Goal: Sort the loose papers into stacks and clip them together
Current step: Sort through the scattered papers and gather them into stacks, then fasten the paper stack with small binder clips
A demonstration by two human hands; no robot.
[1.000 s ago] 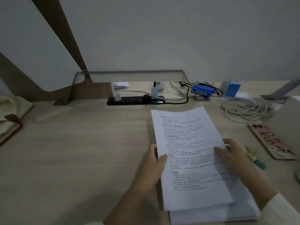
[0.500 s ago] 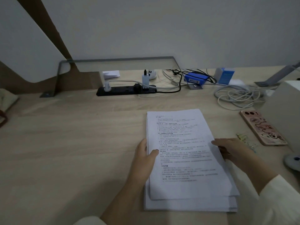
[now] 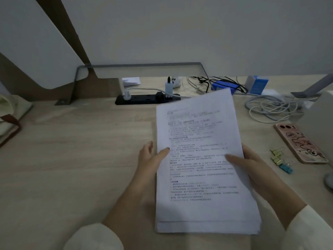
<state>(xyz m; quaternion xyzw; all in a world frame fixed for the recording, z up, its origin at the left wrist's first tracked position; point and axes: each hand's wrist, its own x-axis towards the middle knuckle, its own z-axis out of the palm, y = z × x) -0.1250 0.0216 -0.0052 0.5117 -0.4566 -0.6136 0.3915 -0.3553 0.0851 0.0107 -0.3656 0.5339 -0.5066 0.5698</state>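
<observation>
A stack of printed white papers (image 3: 200, 159) is held up over the wooden desk (image 3: 72, 159), its top edge tilted away from me. My left hand (image 3: 150, 159) grips its left edge with the thumb on the top sheet. My right hand (image 3: 252, 166) grips the right edge, thumb lying across the text. The sheets' lower edges are slightly offset. Several small binder clips (image 3: 281, 159), yellow ones and a blue one, lie on the desk to the right of my right hand.
A phone in a pink case (image 3: 301, 143) lies right of the clips. A black power strip (image 3: 147, 98) with plugs, coiled grey cables (image 3: 270, 107) and blue boxes (image 3: 257, 84) line the back. A beige bag (image 3: 9, 114) sits far left, a white box (image 3: 322, 112) far right.
The paper stack lay on the desk half a second ago; now both hands have gathered it and lifted it, with its top edge raised toward the power strip.
</observation>
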